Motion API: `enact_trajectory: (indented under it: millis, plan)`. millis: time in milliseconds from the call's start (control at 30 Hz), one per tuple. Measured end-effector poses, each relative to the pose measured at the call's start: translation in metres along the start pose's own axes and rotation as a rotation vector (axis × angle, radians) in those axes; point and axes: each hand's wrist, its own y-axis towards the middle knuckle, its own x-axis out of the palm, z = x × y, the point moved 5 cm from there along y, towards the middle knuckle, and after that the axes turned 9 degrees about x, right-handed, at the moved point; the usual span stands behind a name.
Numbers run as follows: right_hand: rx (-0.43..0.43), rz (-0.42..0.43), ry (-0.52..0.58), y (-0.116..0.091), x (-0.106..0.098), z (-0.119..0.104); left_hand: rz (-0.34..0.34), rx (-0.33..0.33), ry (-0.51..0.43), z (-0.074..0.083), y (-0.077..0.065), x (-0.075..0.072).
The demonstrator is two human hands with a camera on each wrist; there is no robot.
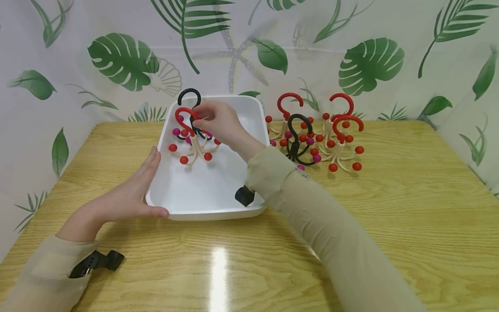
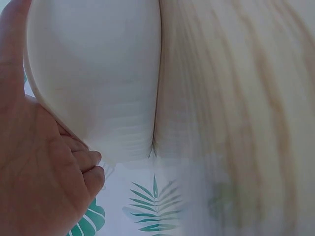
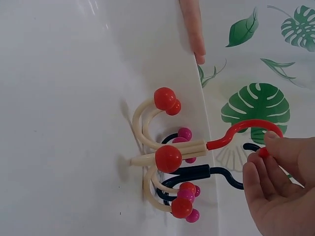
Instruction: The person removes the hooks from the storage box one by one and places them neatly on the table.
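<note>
My right hand [image 1: 220, 121] pinches the hook end of a claw-shaped massager [image 3: 224, 142] with a red hook and cream prongs tipped with red balls. It stands prongs down inside the white tray [image 1: 218, 190]. Close behind it is a black massager [image 1: 189, 93] with magenta balls, partly hidden by the red one and my fingers. My left hand [image 1: 128, 190] rests against the tray's left side, its fingers straight along the wall and the thumb at the front corner. In the left wrist view, the left hand [image 2: 44, 162] touches the tray's outer wall [image 2: 108, 73].
Right of the tray, several more massagers stand on the wooden table [image 1: 413, 208]: a black one [image 1: 295, 149] in front, a red-hooked one [image 1: 290, 97] behind it and two red-hooked ones beside them. A leaf-patterned backdrop [image 1: 312, 56] rises behind the table.
</note>
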Motion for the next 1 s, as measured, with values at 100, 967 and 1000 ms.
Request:
enact_trajectory:
  millis: [100, 967, 1000]
  plan:
    - [-0.001, 0.007, -0.04, 0.001, 0.003, -0.002, 0.005, -0.002, 0.002, -0.001, -0.001, 0.0]
    - [-0.048, 0.004, -0.03, -0.014, -0.017, -0.01, 0.0, -0.012, 0.004, -0.006, 0.0, 0.002]
    - [-0.048, 0.006, -0.031, -0.016, -0.019, -0.012, 0.0, -0.014, 0.004, -0.006, 0.0, 0.002]
